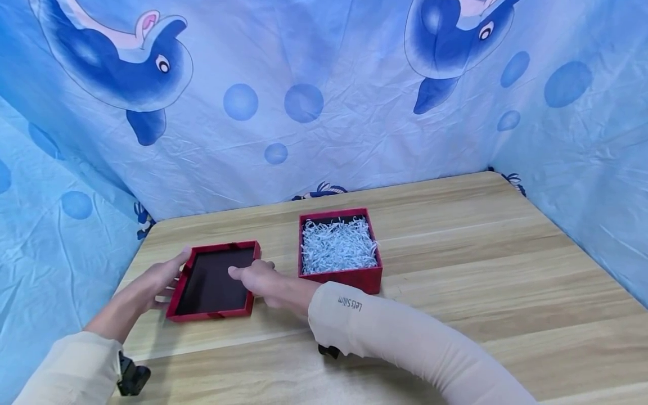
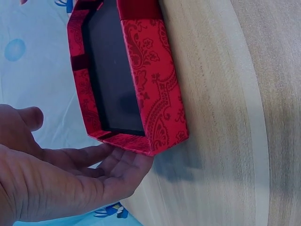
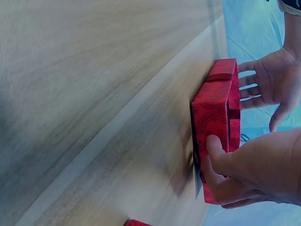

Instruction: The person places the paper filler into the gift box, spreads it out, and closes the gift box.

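A shallow red patterned box lid with a dark lining lies with its hollow side up at the left of the table. My left hand is at its left end, straight fingers touching the outside wall and thumb held away. At the right wall, my right hand grips the rim, its thumb over the inside and its fingers against the outside, as the right wrist view also shows. Right of the lid stands a red box filled with pale blue paper shreds.
The wooden table runs up to a blue curtain with dolphin prints at the back and on both sides. My right forearm passes in front of the box. Dark wrist mounts hang below my sleeves.
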`<state>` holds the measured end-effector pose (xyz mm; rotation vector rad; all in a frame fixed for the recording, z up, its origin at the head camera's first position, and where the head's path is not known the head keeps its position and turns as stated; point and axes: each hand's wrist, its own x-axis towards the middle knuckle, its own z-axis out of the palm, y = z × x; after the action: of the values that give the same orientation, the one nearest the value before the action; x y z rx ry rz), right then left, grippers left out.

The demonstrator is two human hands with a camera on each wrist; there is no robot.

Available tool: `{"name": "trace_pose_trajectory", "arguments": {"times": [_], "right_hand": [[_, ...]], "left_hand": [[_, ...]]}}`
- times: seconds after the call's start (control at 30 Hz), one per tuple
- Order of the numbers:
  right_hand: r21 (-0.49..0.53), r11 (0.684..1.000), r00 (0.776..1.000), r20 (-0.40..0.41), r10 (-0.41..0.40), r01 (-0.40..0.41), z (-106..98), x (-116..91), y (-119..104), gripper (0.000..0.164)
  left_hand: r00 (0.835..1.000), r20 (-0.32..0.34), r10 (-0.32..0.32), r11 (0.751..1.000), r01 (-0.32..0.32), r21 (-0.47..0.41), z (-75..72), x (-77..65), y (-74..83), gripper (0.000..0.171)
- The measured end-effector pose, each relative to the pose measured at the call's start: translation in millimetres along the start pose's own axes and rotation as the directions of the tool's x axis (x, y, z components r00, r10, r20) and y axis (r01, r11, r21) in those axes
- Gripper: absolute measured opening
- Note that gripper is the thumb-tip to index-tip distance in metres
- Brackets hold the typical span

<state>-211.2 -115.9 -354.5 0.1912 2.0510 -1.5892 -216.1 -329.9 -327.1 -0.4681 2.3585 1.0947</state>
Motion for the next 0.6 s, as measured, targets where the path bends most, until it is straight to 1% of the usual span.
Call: {"name": "trace_pose_trajectory", "arguments": {"times": [0.3,0.6], "right_hand": [[0.035,0.999,1.000,0.018,0.002,-0.002,-0.4,5.3,2.8,0.069],[0.085,0.996,0.999,0.048,0.004,-0.008,-2.6,3.4,2.5,0.067]], "left_hand": [[1.000,-0.003,0.007,1.000,-0.007,0.000,0.4,1.4,0.2,0.109],[1.000,-0.019,-0.011,1.000,0.011,-0.011,2.3,3.2,-0.5,0.107]]}}
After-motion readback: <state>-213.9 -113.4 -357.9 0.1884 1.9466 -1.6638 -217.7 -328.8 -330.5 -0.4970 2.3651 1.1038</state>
